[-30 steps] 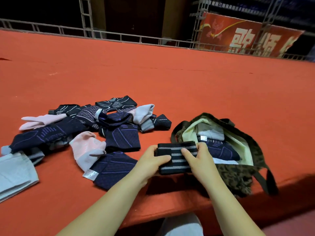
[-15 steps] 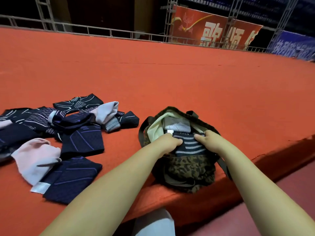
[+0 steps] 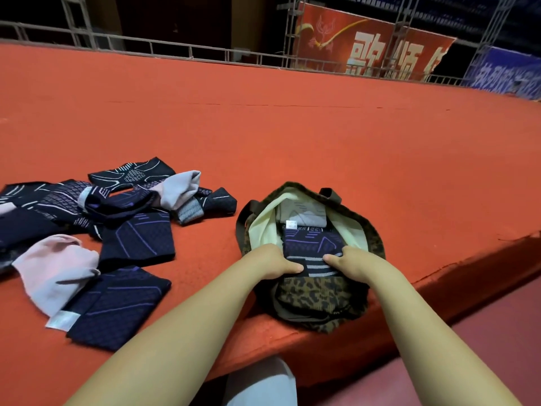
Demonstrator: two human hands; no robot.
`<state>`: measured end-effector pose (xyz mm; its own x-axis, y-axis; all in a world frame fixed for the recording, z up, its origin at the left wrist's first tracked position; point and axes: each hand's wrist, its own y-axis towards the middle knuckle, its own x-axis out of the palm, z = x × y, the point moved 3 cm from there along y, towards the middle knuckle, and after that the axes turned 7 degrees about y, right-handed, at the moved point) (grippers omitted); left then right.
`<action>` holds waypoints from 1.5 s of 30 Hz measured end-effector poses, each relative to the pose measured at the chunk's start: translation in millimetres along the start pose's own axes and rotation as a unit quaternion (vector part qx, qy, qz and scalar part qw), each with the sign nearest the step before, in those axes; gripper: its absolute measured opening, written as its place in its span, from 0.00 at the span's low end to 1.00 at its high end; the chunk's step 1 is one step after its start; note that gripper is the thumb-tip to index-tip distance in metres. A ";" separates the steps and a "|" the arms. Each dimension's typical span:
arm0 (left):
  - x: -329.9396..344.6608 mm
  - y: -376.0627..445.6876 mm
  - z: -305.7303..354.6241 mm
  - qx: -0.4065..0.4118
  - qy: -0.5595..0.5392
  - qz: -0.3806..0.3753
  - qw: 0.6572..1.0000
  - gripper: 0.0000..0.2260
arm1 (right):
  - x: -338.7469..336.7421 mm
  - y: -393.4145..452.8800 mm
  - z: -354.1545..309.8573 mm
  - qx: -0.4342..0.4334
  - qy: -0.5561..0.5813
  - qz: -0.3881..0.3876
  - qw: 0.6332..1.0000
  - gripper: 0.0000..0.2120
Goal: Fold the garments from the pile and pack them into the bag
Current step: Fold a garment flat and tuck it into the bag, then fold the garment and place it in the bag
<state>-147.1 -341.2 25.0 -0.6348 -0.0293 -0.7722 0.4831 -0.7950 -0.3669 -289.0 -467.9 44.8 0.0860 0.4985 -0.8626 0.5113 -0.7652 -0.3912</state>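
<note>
- Hands: left hand and right hand grip striped garment, pressing it into bag.
- Risk: bag, at the edge below the hands, could slip off under the push.

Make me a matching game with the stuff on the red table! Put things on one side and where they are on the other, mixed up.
Things:
1. striped garment
2. pink garment
3. grey garment
4. bag

Places:
A. at the far end inside the bag
B. at the near edge of the table
C. in the pile on the left
D. held by both hands at the bag's mouth

Pairs: 1-D, 2-C, 3-A, 4-B
</note>
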 end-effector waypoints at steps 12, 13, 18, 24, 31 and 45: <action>-42.2 -50.9 -47.2 0.054 -0.260 0.194 0.944 0.08 | -10.6 -61.4 -56.2 -0.124 0.140 0.213 0.959 0.16; -45.0 -60.8 -59.8 0.051 -0.282 0.192 0.938 0.06 | -3.0 -68.1 -70.4 -0.154 0.168 0.202 0.952 0.13; -45.6 -117.2 -147.9 -0.012 -0.300 0.194 0.934 0.06 | 71.6 -83.6 -155.1 -0.277 0.225 0.071 0.931 0.09; -43.0 -172.3 -237.2 -0.103 -0.306 0.239 0.916 0.06 | 173.3 -83.7 -218.4 -0.284 0.243 -0.113 0.921 0.11; -43.0 -183.2 -278.0 -0.185 -0.138 0.306 0.924 0.09 | 202.2 -99.1 -215.8 -0.321 0.126 0.054 0.937 0.15; -68.9 -191.6 -223.3 0.109 -0.174 0.304 0.930 0.09 | 178.0 -71.9 -221.2 -0.412 0.441 -0.123 0.788 0.28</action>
<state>-61.3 -51.6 32.7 -0.4598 -0.6774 -0.5742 0.7069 -0.6706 0.2250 -121.4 -234.0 -9.7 0.2725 0.9576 -0.0938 0.9556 -0.2579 0.1427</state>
